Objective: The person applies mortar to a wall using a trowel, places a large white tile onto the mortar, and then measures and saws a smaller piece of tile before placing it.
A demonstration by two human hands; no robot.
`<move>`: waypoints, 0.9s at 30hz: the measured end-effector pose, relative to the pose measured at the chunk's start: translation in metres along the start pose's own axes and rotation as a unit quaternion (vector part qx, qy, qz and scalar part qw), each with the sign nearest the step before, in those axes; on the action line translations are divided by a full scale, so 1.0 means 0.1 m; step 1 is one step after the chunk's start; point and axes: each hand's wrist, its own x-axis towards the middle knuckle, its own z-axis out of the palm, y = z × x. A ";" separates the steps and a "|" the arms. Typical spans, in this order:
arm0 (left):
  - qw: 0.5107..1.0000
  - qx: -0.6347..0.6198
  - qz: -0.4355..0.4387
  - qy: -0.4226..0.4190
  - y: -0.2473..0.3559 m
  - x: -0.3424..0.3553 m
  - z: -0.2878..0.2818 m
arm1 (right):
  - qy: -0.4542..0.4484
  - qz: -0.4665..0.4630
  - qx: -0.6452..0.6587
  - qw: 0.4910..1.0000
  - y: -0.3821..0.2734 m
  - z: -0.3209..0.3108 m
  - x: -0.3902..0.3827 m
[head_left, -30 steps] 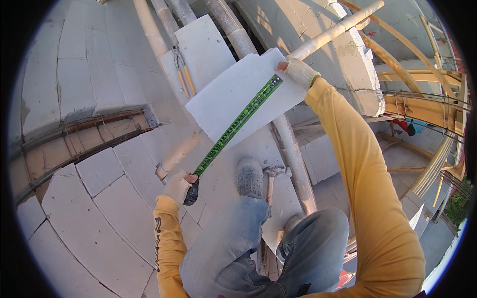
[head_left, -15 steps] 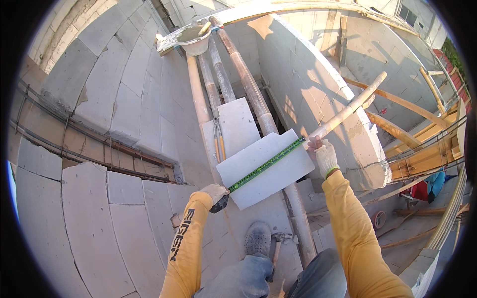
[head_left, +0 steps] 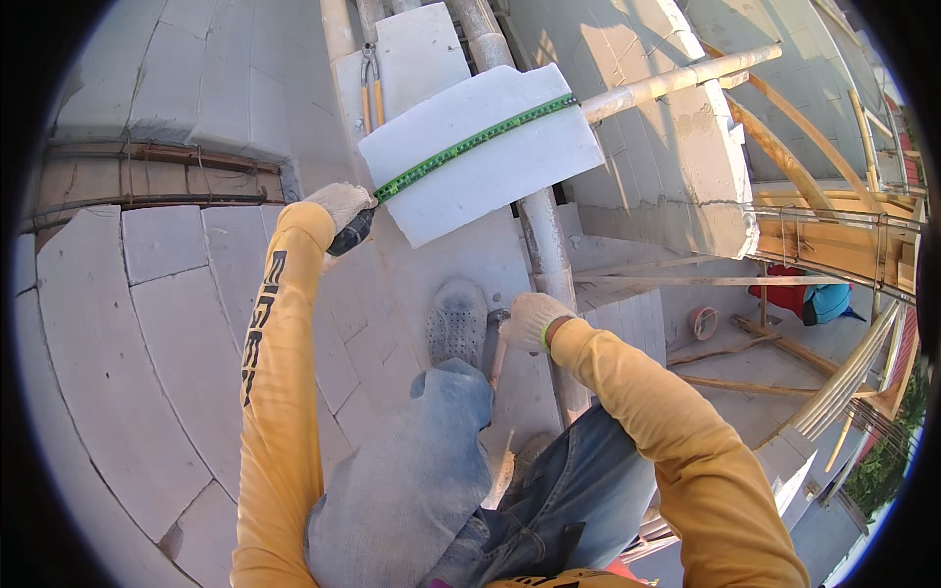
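Observation:
My left hand [head_left: 343, 211], gloved, grips a black tape measure [head_left: 352, 235]. Its green blade [head_left: 475, 144] stretches diagonally up-right across a white block [head_left: 480, 176] lying over the pipes, its far end at the block's right edge. My right hand [head_left: 532, 321], gloved, has its fingers curled down by the hammer [head_left: 502, 353] beside my shoe [head_left: 457, 323]; what is inside the fingers is hidden. Pincers with wooden handles [head_left: 372, 83] rest near a second block [head_left: 417, 54] just beyond.
Block walls [head_left: 137, 363] rise on the left, with rebar in a channel [head_left: 157, 196]. A pole [head_left: 686, 83] crosses to a right-hand wall, beside timber formwork [head_left: 814, 235]. Below right are a pink bucket [head_left: 702, 321] and what looks like a person in red and blue [head_left: 823, 304].
My right hand has left the tape's far end and moved down beside the hammer. The blade remains lying on the block, and my left hand still holds the case.

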 end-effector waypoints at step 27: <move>0.996 -0.087 -0.003 0.022 -0.33 0.28 0.42 | 0.407 -0.180 0.102 0.890 -0.30 -0.41 -0.43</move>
